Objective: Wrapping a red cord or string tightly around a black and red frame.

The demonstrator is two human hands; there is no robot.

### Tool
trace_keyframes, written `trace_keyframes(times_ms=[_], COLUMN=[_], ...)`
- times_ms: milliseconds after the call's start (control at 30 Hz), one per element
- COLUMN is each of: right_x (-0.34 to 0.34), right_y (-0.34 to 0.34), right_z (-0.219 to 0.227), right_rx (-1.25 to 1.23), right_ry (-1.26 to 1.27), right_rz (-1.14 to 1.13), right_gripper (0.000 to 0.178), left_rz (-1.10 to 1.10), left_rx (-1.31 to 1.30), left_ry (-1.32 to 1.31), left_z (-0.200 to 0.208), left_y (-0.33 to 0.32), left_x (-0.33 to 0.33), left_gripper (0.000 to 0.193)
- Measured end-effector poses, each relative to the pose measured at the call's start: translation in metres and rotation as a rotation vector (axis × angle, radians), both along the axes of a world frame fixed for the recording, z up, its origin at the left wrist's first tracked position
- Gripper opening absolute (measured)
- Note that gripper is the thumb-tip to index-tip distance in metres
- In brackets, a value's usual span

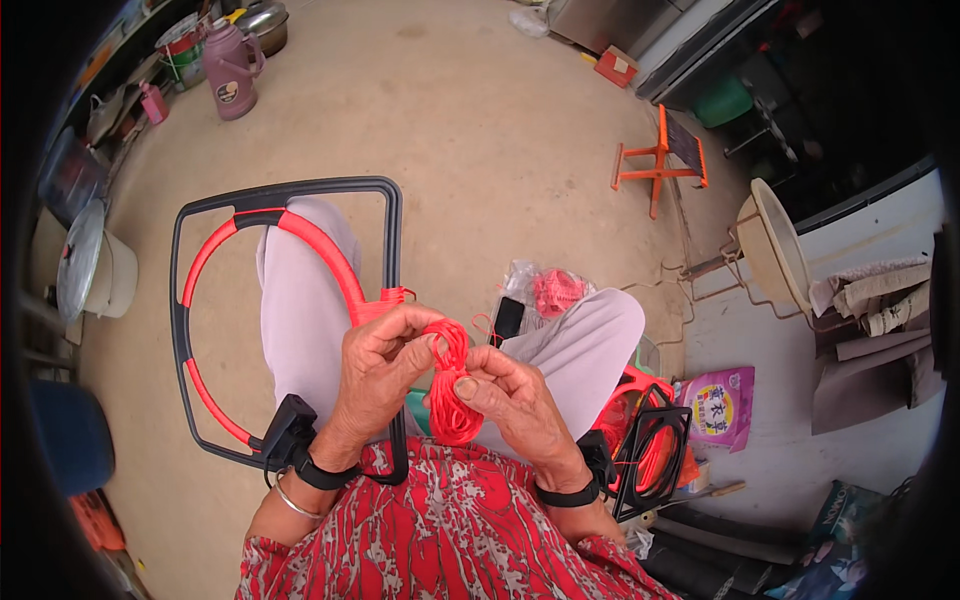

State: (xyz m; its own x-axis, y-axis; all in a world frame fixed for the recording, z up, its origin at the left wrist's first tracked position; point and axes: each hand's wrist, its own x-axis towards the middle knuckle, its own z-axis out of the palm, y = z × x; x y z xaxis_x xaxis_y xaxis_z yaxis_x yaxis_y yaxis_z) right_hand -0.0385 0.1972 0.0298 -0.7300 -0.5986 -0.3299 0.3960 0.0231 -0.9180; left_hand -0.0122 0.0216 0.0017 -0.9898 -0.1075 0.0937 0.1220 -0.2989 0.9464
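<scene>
A bundle of thin red cord (456, 415), looped and cinched at its middle, is held upright before my chest. My left hand (380, 365) pinches its upper loops between thumb and fingers. With the thumb pressed on the bundle's waist, my right hand (510, 395) grips it from the other side. A black rectangular frame (394, 230) with a ring inside leans over my left leg, behind my left wrist. Red cord wraps parts of that ring (330, 245), and more is wound beside my left hand. Where the cord leads behind my fingers is hidden.
By my right knee lie a plastic bag with red cord (558, 290) and a black phone (508, 318). Smaller black frames (652, 455) and a purple packet (715, 408) are at right. An orange folding stool (662, 160) stands farther off; a pink thermos (230, 75) is far left.
</scene>
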Motion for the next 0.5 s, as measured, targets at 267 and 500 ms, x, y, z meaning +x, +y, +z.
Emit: trace_keyframes(times_ms=[267, 500], right_x=[-0.006, 0.003], right_y=[0.005, 0.003], right_z=[0.010, 0.005], right_rx=[0.348, 0.136], right_ry=[0.779, 0.429], right_rz=[0.095, -0.335], right_gripper=[0.027, 0.017], left_rz=[-0.013, -0.019], left_rx=[0.034, 0.084], left_ry=[-0.039, -0.034], left_z=[-0.003, -0.005], left_y=[-0.001, -0.003], left_x=[-0.002, -0.002], left_gripper=[0.019, 0.020])
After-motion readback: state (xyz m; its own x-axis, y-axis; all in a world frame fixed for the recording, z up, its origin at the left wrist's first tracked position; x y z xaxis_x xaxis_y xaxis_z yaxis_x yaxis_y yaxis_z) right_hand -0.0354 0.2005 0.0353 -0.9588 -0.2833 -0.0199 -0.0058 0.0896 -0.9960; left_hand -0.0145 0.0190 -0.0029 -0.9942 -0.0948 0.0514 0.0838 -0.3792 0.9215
